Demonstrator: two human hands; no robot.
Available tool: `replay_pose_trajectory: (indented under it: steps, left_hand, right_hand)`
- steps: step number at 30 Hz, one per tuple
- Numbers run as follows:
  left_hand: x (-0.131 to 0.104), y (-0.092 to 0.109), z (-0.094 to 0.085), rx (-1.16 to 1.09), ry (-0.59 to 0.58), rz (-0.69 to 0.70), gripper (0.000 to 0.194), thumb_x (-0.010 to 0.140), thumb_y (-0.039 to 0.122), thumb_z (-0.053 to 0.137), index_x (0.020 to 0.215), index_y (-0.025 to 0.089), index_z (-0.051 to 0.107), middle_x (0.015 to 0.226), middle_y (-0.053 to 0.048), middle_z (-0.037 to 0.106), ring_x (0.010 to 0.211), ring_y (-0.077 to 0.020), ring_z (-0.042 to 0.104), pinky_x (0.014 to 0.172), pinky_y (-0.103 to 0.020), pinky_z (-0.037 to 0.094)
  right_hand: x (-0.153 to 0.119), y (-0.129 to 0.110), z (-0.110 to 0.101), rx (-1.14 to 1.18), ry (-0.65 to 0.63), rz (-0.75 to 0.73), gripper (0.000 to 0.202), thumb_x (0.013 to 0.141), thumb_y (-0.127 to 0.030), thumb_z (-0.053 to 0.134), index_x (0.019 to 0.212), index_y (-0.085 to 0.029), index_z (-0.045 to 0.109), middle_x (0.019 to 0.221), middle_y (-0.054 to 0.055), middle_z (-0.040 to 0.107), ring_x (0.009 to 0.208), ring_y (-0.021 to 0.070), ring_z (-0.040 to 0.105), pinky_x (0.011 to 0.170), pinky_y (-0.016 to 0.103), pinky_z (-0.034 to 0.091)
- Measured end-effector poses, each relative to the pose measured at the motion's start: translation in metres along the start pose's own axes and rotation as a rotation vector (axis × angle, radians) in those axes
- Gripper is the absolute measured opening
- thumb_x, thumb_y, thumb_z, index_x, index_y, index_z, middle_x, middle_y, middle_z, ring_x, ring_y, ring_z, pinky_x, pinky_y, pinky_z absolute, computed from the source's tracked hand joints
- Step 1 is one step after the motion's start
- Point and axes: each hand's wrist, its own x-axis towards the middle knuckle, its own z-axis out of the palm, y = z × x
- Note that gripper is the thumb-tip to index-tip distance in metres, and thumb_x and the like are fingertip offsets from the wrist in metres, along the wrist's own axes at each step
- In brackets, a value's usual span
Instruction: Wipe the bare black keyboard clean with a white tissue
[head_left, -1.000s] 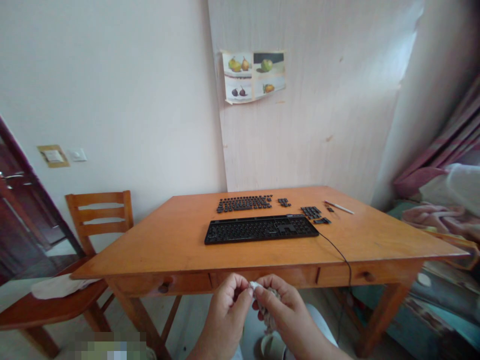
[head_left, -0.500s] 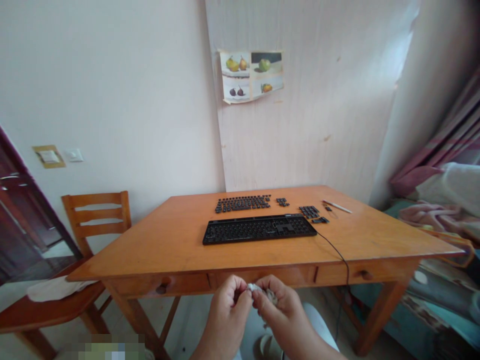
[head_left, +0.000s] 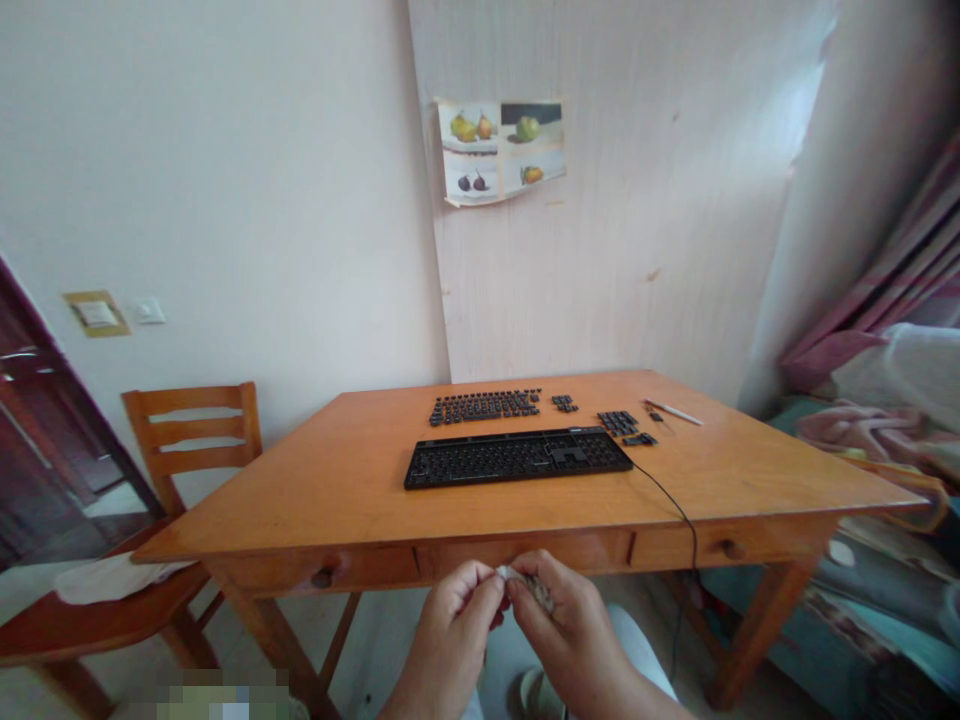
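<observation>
In front of the table's near edge, my left hand (head_left: 459, 625) and my right hand (head_left: 564, 612) meet fingertip to fingertip. Both are closed in a pinch on a small crumpled pale cloth (head_left: 541, 594), whose whitish tip shows between the fingers. Most of the cloth is hidden inside my right hand. Beyond them on the table (head_left: 315, 500) lies a black keyboard (head_left: 517, 458) with its keycaps off. Behind it, loose black keycaps (head_left: 487, 406) are laid out in rows.
More keycaps (head_left: 617, 423) lie to the right, near a thin white pen-like stick (head_left: 679, 412). The keyboard's cable (head_left: 667, 492) runs over the table's front edge. A wooden chair (head_left: 191, 430) stands at left, and bedding (head_left: 862, 430) is heaped at right.
My fingertips have drawn closer together, and less of the cloth's white tip shows between them. The keyboard and keycaps stay where they were.
</observation>
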Motion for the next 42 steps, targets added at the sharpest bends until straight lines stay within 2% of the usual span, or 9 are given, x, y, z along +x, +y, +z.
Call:
replay_pose_trajectory:
  steps: [5, 11, 16, 22, 28, 31, 33, 37, 42]
  left_hand:
    - [0.001, 0.002, 0.000, -0.022, 0.004, -0.058, 0.040, 0.083, 0.054, 0.059, 0.071, 0.016, 0.059, 0.066, 0.000, 0.052, 0.065, -0.0139, 0.045, 0.061, -0.024, 0.038]
    - [0.001, -0.001, -0.002, -0.082, 0.031, -0.083, 0.038, 0.085, 0.052, 0.059, 0.078, 0.015, 0.062, 0.069, -0.001, 0.057, 0.067, -0.0140, 0.047, 0.065, -0.025, 0.039]
    - [0.001, 0.002, -0.004, -0.105, 0.038, -0.073, 0.036, 0.087, 0.050, 0.057, 0.081, 0.015, 0.062, 0.074, -0.002, 0.059, 0.071, -0.0143, 0.048, 0.068, -0.025, 0.039]
    - [-0.002, 0.011, 0.000, -0.047, 0.063, -0.031, 0.032, 0.088, 0.046, 0.056, 0.083, 0.016, 0.064, 0.077, -0.002, 0.061, 0.075, -0.0153, 0.049, 0.071, -0.025, 0.040]
    - [0.000, 0.009, -0.001, -0.060, 0.065, -0.031, 0.034, 0.087, 0.049, 0.056, 0.083, 0.016, 0.063, 0.075, -0.002, 0.060, 0.075, -0.0159, 0.050, 0.071, -0.026, 0.041]
    - [0.003, 0.006, -0.002, -0.064, 0.063, -0.013, 0.035, 0.087, 0.050, 0.055, 0.084, 0.016, 0.063, 0.080, -0.003, 0.062, 0.079, -0.0171, 0.053, 0.074, -0.027, 0.042]
    - [0.004, 0.003, -0.003, -0.058, 0.069, -0.010, 0.035, 0.088, 0.050, 0.055, 0.085, 0.016, 0.064, 0.082, -0.004, 0.064, 0.080, -0.0173, 0.053, 0.075, -0.028, 0.042]
    - [0.009, -0.007, -0.006, -0.051, 0.079, 0.003, 0.035, 0.089, 0.049, 0.054, 0.087, 0.016, 0.066, 0.084, -0.005, 0.066, 0.080, -0.0169, 0.054, 0.075, -0.028, 0.043]
    - [0.016, -0.014, -0.013, -0.034, 0.032, -0.001, 0.035, 0.089, 0.048, 0.053, 0.088, 0.015, 0.065, 0.084, -0.006, 0.066, 0.081, -0.0174, 0.058, 0.074, -0.028, 0.044]
  right_hand:
    - [0.001, -0.002, -0.004, -0.258, 0.015, -0.199, 0.019, 0.093, -0.032, 0.051, 0.087, -0.024, 0.068, 0.078, 0.005, 0.066, 0.074, 0.0177, 0.059, 0.069, 0.027, 0.043]
    - [0.001, 0.000, -0.003, -0.489, -0.024, -0.253, 0.021, 0.094, -0.023, 0.048, 0.102, -0.022, 0.067, 0.088, 0.008, 0.067, 0.083, 0.0218, 0.061, 0.074, 0.032, 0.043]
    - [0.000, 0.004, 0.001, -0.153, 0.010, -0.153, 0.024, 0.092, -0.033, 0.055, 0.112, -0.023, 0.065, 0.099, 0.008, 0.069, 0.090, 0.0221, 0.063, 0.080, 0.032, 0.047]
    - [0.006, 0.001, 0.007, 0.357, -0.007, 0.236, 0.032, 0.085, -0.049, 0.063, 0.094, -0.018, 0.069, 0.074, 0.002, 0.064, 0.063, 0.0139, 0.056, 0.056, 0.024, 0.045]
    - [0.011, 0.003, 0.006, 0.536, -0.052, 0.391, 0.044, 0.078, -0.058, 0.067, 0.088, -0.015, 0.068, 0.066, 0.000, 0.057, 0.053, 0.0096, 0.048, 0.045, 0.020, 0.038]
    - [0.012, 0.002, 0.006, 0.509, -0.059, 0.388, 0.044, 0.079, -0.057, 0.066, 0.095, -0.016, 0.069, 0.067, 0.000, 0.058, 0.055, 0.0104, 0.049, 0.045, 0.019, 0.038]
    - [0.014, 0.001, 0.005, 0.438, -0.060, 0.309, 0.041, 0.082, -0.054, 0.065, 0.100, -0.017, 0.069, 0.072, 0.002, 0.061, 0.059, 0.0117, 0.052, 0.047, 0.020, 0.040]
    - [0.017, 0.003, 0.004, 0.279, -0.079, 0.125, 0.031, 0.087, -0.046, 0.062, 0.092, -0.017, 0.070, 0.077, 0.004, 0.065, 0.065, 0.0138, 0.055, 0.054, 0.022, 0.042]
    - [0.027, 0.006, 0.003, 0.174, -0.100, 0.089, 0.030, 0.089, -0.045, 0.058, 0.085, -0.017, 0.068, 0.071, 0.003, 0.063, 0.063, 0.0137, 0.055, 0.057, 0.022, 0.042]
